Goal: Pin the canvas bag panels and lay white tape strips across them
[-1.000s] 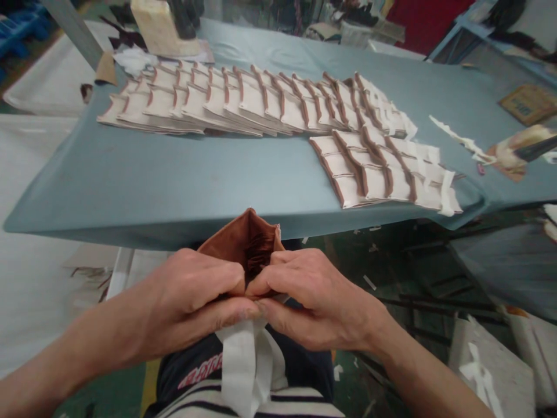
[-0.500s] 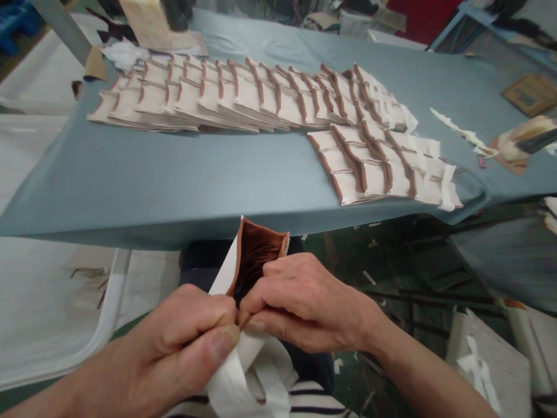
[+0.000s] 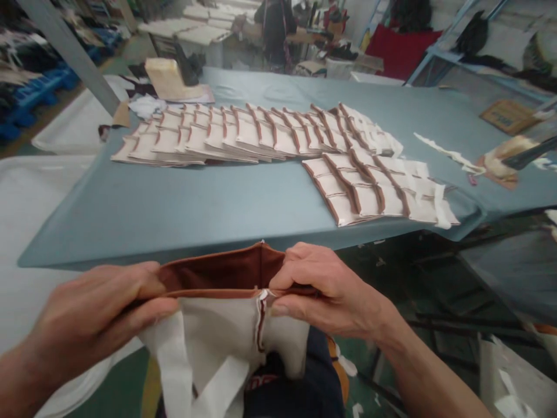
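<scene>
My two hands hold a brown leather piece with a white fabric lining [image 3: 217, 316] stretched out flat just below the table's near edge. My left hand [image 3: 93, 313] pinches its left end, fingers closed on it. At its right part my right hand [image 3: 324, 287] grips it beside a seam. White strips of the lining hang down over my lap. On the blue-grey table [image 3: 174, 209] lie overlapping rows of similar white pieces with brown edges [image 3: 243, 136], and a smaller group of them [image 3: 374, 188] lies nearer at the right.
A cream block [image 3: 167, 78] stands at the table's far left. White paper scraps [image 3: 448, 154] and a brown scrap [image 3: 500, 165] lie at the right. White sheets cover the floor at the left [image 3: 30, 197]. More benches and goods stand in the background.
My hands have moved apart and the bunched leather piece is now spread out wide between them. The camera view has tilted up, showing more of the room.
</scene>
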The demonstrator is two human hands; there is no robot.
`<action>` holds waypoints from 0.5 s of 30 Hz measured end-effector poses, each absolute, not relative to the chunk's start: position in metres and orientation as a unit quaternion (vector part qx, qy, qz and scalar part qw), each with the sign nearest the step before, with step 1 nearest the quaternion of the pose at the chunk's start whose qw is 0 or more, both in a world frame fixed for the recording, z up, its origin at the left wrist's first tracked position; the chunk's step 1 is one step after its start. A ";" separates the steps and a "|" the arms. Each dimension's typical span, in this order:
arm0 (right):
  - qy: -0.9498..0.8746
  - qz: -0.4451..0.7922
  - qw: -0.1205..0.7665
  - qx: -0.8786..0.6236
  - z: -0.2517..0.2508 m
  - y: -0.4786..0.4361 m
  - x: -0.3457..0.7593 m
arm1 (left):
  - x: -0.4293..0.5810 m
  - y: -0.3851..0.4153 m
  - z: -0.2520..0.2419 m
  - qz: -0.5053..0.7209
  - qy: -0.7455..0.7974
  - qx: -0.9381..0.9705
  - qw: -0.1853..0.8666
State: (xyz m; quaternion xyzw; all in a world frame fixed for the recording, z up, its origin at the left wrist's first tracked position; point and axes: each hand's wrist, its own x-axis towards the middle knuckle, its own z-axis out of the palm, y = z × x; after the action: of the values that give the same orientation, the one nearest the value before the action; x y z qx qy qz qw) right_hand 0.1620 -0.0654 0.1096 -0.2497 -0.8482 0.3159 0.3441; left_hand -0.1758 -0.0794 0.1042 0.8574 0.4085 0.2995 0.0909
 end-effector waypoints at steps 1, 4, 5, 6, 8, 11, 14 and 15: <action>-0.852 0.322 0.336 -0.242 0.119 -0.064 0.161 | -0.175 -0.072 0.107 0.295 0.400 0.863 0.097; -0.863 0.346 0.293 -0.224 0.142 -0.057 0.159 | -0.164 -0.054 0.116 0.278 0.348 0.876 0.184; -0.866 0.351 0.278 -0.220 0.147 -0.055 0.159 | -0.158 -0.050 0.121 0.273 0.326 0.881 0.207; -0.869 0.357 0.265 -0.216 0.152 -0.052 0.158 | -0.151 -0.047 0.125 0.267 0.306 0.886 0.221; -0.870 0.371 0.249 -0.210 0.159 -0.048 0.158 | -0.136 -0.045 0.136 0.249 0.274 0.897 0.242; -0.865 0.389 0.241 -0.205 0.164 -0.044 0.158 | -0.115 -0.045 0.150 0.220 0.248 0.900 0.283; -0.852 0.415 0.239 -0.212 0.164 -0.043 0.160 | -0.104 -0.042 0.155 0.222 0.214 0.889 0.337; -0.843 0.431 0.237 -0.216 0.162 -0.043 0.161 | -0.102 -0.040 0.155 0.225 0.205 0.885 0.353</action>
State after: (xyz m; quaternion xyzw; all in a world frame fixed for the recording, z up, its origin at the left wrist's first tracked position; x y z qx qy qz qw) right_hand 0.1611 -0.0432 0.1619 -0.2164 -0.8435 0.4309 0.2368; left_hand -0.1024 -0.0402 0.1547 0.8850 0.2047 0.2248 0.3525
